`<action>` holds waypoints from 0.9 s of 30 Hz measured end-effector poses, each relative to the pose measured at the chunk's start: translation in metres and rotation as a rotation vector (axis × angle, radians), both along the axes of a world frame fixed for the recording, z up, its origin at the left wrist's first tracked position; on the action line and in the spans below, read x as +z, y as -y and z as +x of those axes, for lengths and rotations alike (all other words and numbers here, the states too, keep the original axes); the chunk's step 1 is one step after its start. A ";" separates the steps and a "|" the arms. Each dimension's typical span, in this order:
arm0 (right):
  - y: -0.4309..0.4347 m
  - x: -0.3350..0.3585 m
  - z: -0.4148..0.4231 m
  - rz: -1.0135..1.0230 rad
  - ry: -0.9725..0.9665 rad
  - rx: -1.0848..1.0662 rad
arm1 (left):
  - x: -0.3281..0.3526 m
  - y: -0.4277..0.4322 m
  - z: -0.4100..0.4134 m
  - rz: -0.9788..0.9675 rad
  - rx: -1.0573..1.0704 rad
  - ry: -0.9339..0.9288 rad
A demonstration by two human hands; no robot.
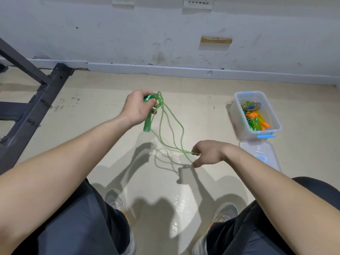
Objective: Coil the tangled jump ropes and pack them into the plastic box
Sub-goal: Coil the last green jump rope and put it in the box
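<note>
One green jump rope point(182, 130) hung above the floor point(202, 111) between two hands. The left hand point(135, 109) clenched its green handle point(147, 123) and gathered loops; the right hand point(209, 152) pinched the strands. One plastic box point(236, 116) stood by the wall, holding coloured ropes point(255, 118), count unclear, with one lid point(257, 151) lying just beside it.

Scuffed white wall point(128, 34), white skirting point(184, 69), beige floor point(110, 100), dark metal frame point(33, 107) at left.
</note>
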State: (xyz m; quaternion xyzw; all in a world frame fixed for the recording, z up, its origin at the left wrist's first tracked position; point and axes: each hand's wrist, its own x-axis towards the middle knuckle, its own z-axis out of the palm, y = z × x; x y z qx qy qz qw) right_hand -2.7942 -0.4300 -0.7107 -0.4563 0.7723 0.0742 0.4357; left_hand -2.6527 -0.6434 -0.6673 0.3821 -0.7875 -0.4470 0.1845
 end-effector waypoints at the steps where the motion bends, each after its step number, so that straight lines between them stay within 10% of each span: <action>1: 0.002 -0.001 0.000 0.021 -0.067 0.043 | 0.004 -0.005 -0.002 0.023 -0.006 -0.024; 11: 0.036 0.038 0.023 -0.835 0.067 -0.421 | 0.014 -0.033 -0.010 0.207 -0.081 -0.115; 27: 0.046 0.040 0.029 -0.919 -0.242 -0.469 | 0.007 -0.041 -0.016 0.197 0.015 -0.071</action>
